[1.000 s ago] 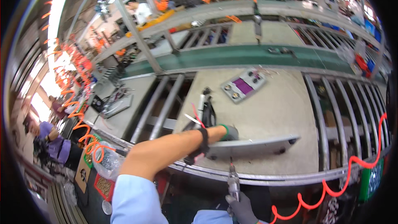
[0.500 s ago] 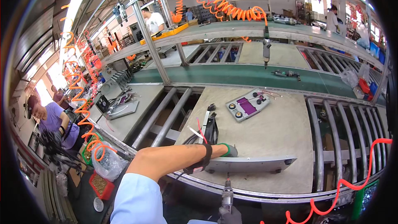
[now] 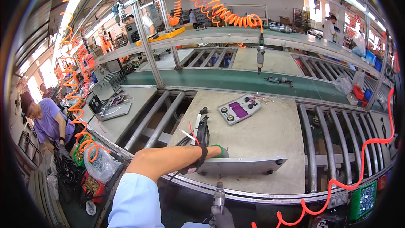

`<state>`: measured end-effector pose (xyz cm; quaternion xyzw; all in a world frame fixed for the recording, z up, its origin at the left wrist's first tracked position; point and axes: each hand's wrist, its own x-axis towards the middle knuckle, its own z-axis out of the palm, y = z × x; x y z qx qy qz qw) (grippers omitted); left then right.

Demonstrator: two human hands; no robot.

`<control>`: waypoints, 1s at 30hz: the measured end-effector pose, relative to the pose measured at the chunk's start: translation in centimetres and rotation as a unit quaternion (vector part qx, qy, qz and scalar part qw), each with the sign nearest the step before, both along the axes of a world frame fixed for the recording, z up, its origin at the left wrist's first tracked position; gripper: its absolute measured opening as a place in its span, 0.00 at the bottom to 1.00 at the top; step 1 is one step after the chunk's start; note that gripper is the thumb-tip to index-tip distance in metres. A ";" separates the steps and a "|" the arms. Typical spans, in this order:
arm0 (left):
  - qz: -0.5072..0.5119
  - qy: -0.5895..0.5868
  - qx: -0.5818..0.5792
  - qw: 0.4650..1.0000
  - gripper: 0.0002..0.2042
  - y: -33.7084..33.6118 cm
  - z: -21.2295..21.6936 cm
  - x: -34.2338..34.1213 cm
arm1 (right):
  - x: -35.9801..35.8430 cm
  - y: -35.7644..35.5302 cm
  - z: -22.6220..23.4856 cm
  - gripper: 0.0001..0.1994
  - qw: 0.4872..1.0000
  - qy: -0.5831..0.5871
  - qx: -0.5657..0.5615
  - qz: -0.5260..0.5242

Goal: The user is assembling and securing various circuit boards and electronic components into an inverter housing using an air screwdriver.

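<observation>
A grey metal housing (image 3: 240, 166) stands on its side at the near edge of the bench, its dark round feet facing me. Across its top reaches my left arm; my gloved left hand (image 3: 223, 153) with a green cuff is at its far side, fingers hidden. My right hand (image 3: 222, 218), in a dark glove, is closed around a power screwdriver (image 3: 219, 198). The screwdriver points away from me, its bit at the lower edge of the housing; whether it touches is unclear. Just beyond my left wrist are a black part (image 3: 203, 131) and loose wires.
A grey panel (image 3: 239, 109) with a purple plate and black knobs lies farther back. Metal rollers (image 3: 333, 143) flank the work board. A red coiled hose (image 3: 337, 182) crosses at right. Another screwdriver (image 3: 260, 55) hangs overhead. At left, a co-worker (image 3: 52, 118) bends near screw bins.
The whole view has shifted, so the bench appears farther left. The co-worker at left has bent lower, hands at the black cables. My hands keep their places at the housing and screwdriver.
</observation>
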<state>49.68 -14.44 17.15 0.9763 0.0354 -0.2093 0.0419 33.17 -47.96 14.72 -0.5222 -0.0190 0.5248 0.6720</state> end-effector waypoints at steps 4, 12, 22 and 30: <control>-0.021 0.008 0.003 1.000 0.17 0.2 0.1 -0.6 | 0.1 0.3 -0.6 0.14 0.999 -0.040 0.016 0.011; 0.123 -0.407 -0.227 0.876 0.08 -9.6 12.2 -5.9 | 3.0 -5.4 0.8 0.14 0.986 -0.132 -0.094 0.027; 0.082 -0.403 0.006 0.911 0.06 -17.0 -10.6 -9.0 | 3.1 -8.3 4.7 0.11 0.970 -0.162 -0.179 -0.013; 0.203 -0.351 -0.151 0.901 0.09 -18.0 -5.0 -8.4 | 3.3 -8.4 4.6 0.09 0.964 -0.192 -0.182 0.003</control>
